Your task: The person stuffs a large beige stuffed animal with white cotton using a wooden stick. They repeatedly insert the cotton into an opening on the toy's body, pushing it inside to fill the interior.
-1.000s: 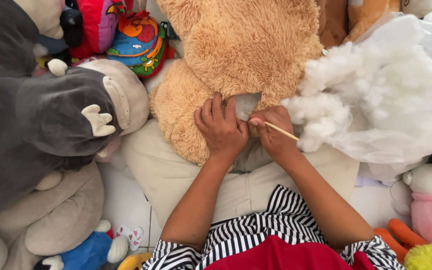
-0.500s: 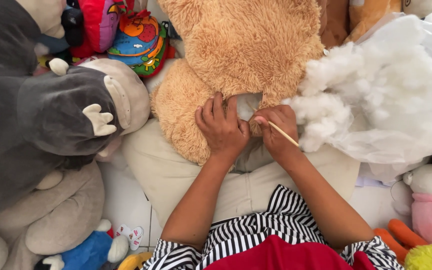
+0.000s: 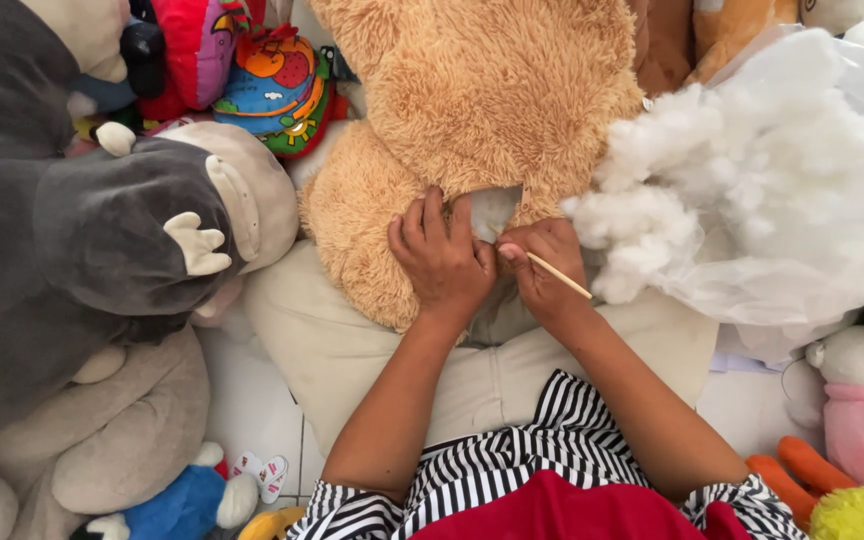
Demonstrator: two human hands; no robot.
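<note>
While the left hand (image 3: 442, 262) presses flat beside the tan teddy bear's (image 3: 472, 110) open seam (image 3: 493, 210), the right hand (image 3: 544, 268) pinches a thin wooden stick (image 3: 559, 276); short, gentle pokes would likely pack white stuffing (image 3: 742, 190) evenly.

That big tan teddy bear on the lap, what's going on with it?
A person has the tan teddy bear across their lap. The left hand presses beside an open seam in the fur, while the right hand pinches a thin wooden stick at the gap. A clear bag of white stuffing sits just right.
</note>
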